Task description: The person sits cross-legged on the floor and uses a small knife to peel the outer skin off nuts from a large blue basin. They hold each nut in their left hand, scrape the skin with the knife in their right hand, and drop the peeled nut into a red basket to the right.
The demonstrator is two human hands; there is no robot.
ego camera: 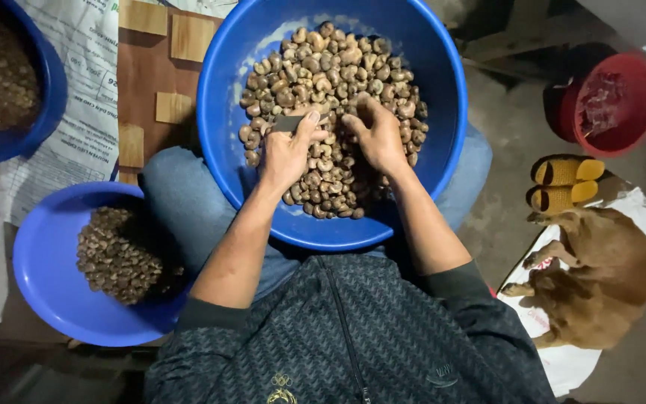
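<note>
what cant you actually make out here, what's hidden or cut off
- Head view: the right hand has its fingertips buried in the cashew nuts; any hold is hidden.
- The small grey tool in the left hand is mostly covered by the fingers; its kind is unclear.
- The blue tub at top left is cut off by the frame edge.
- The red bucket holds something blurred.
- The dog has its head out of sight.

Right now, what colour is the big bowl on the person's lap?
Blue, seen in the head view: big bowl.

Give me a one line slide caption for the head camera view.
Both hands, left and right, work in a blue basin of nuts.
</note>
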